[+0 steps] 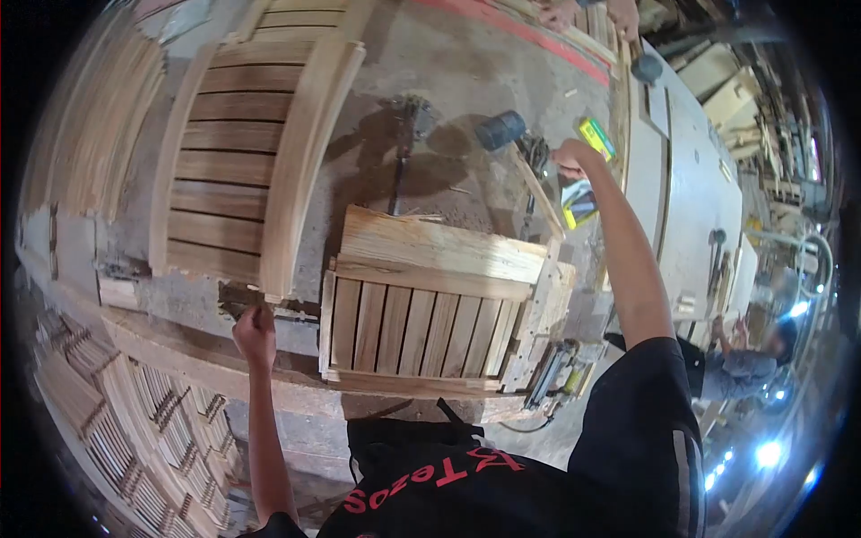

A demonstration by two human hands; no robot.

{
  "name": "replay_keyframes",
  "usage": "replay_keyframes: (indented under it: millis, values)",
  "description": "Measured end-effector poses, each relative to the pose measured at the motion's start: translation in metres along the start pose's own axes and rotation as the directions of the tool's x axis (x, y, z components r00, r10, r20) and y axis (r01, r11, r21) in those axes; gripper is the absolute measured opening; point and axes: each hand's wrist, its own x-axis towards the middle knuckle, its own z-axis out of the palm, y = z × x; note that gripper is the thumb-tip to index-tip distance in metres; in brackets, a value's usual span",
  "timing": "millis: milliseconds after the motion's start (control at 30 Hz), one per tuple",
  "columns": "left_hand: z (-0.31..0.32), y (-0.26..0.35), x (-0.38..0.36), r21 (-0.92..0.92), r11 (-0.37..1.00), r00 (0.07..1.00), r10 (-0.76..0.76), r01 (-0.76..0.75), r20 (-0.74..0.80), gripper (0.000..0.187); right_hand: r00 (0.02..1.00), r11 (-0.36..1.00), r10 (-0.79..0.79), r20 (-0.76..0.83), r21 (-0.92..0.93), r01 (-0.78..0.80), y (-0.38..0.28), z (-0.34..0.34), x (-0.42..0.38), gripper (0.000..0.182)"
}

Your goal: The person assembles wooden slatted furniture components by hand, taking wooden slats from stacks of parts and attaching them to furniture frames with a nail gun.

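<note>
A slatted wooden panel (pixel 417 332) with several upright slats lies in front of me, a wide board (pixel 439 251) along its far side. My right hand (pixel 578 160) is beyond its far right corner, fingers closed around the end of a dark metal clamp (pixel 536 154). A rubber mallet (pixel 500 131) lies just left of that clamp. My left hand (pixel 256 336) makes a fist by the near end of a second slatted panel (pixel 229 161). Dark metal clamp parts (pixel 291 312) are beside that fist; what its fingers grip is hidden.
Another bar clamp (pixel 411 121) lies on the worktable (pixel 466 54). Yellow-green packets (pixel 595 138) are near my right wrist. Long wood strips (pixel 99 125) are stacked at left, and slatted pieces (pixel 152 421) below. Another person's hands (pixel 560 13) are at the far edge; another person (pixel 740 363) is at right.
</note>
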Motion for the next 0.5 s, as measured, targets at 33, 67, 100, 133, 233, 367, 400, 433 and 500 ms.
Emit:
replay_keyframes:
  millis: [33,67,100,133,233,367,400,433,500]
  values:
    - [0.001,-0.004,-0.001,0.005,0.999,0.999,-0.043,0.043,0.026,0.023,0.992,0.992,-0.047,-0.118,-0.124,0.032,0.003,0.005,-0.008,0.026]
    - [0.003,-0.008,-0.001,-0.001,0.999,0.999,-0.037,0.037,0.011,0.023,0.968,0.966,-0.111,-0.225,-0.255,0.051,0.0,0.011,-0.013,0.027]
    - [0.004,-0.012,-0.001,-0.006,0.999,1.0,-0.032,0.032,-0.001,0.022,0.931,0.922,-0.184,-0.315,-0.384,0.052,-0.006,0.017,-0.026,0.03]
    - [0.006,-0.013,-0.003,-0.011,1.0,1.0,-0.028,0.028,-0.01,0.021,0.922,0.95,-0.133,-0.364,-0.311,0.015,-0.013,0.021,-0.043,0.031]
    - [0.002,0.0,-0.002,0.023,0.999,0.999,-0.037,0.037,0.033,0.023,0.881,0.989,-0.012,-0.473,-0.135,-0.059,-0.022,0.035,-0.073,0.033]
    - [-0.002,0.003,-0.002,0.065,0.998,0.997,-0.016,0.011,0.074,0.025,0.856,0.994,0.009,-0.517,-0.086,-0.062,-0.021,0.058,-0.079,0.032]
    - [-0.002,0.001,-0.002,0.071,0.997,0.996,-0.015,0.01,0.083,0.025,0.849,0.995,0.009,-0.528,-0.082,-0.061,-0.021,0.062,-0.083,0.031]
    - [-0.004,-0.001,-0.004,0.077,0.997,0.997,0.008,-0.013,0.072,0.024,0.838,0.995,0.029,-0.545,-0.061,-0.074,-0.016,0.073,-0.084,0.032]
    - [0.0,0.0,-0.003,0.081,0.995,0.998,0.049,-0.052,0.028,0.023,0.806,0.997,0.05,-0.59,-0.022,-0.078,-0.016,0.087,-0.077,0.034]
